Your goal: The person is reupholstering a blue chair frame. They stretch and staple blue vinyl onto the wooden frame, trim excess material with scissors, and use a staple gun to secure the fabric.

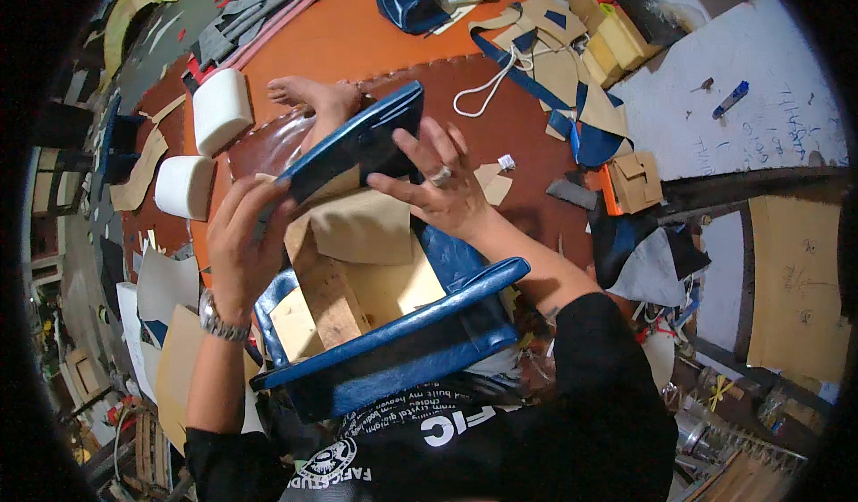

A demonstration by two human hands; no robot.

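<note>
A dark blue leather bag stands with its mouth wide apart against my black shirt. Inside show a beige lining flap, a brown wood-like strip and pale yellow board. My left hand grips the left end of the bag's raised far rim, its fingers bent over the edge and partly hidden. At that rim's right end, my right hand holds the panel between the thumb and bent fingers. A bare foot rests just beyond the rim.
Two white padded blocks sit at the left. Beige and blue scraps with a white cord lie at the far right. A small tan box stands on the right, near a blue marker on a white board.
</note>
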